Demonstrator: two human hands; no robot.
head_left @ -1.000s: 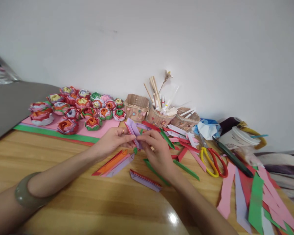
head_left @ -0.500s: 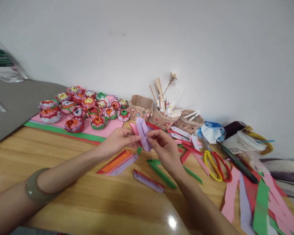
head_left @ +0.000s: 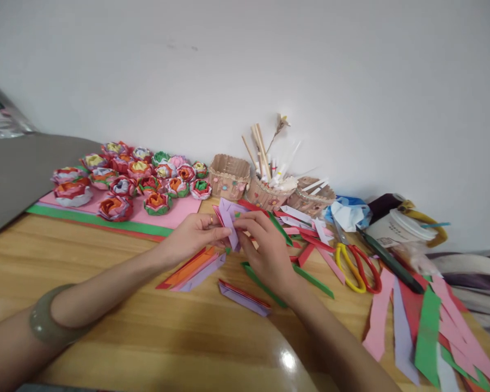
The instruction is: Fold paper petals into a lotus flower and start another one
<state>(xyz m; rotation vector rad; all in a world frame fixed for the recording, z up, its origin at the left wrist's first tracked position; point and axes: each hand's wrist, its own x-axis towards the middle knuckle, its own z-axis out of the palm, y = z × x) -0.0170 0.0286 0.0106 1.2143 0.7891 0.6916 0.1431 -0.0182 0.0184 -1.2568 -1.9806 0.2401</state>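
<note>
My left hand (head_left: pixel 200 235) pinches a small bundle of folded paper strips (head_left: pixel 227 218), purple in front with red and pink edges behind. My right hand (head_left: pixel 267 247) is closed at the bundle's right side, its fingertips against the purple paper. A bit of green paper shows at those fingertips; whether it belongs to the bundle I cannot tell. Below the hands lie a stack of orange, pink and purple folded strips (head_left: pixel 196 269) and a red and purple folded piece (head_left: pixel 245 298). Green folded strips (head_left: pixel 314 281) lie beneath and beside my right hand.
Several paper flowers (head_left: pixel 116 208) sit on coloured sheets (head_left: pixel 179 211) at the left. Along the wall stand small decorated baskets (head_left: pixel 230 177), one holding sticks. To the right are scissors (head_left: pixel 357 269), a dark green long tool (head_left: pixel 392 264), a white tub (head_left: pixel 400 228) and loose paper strips (head_left: pixel 428 332).
My right fingers have shifted up and left over the purple paper. A green strip now shows behind my right hand. The view has turned slightly right.
</note>
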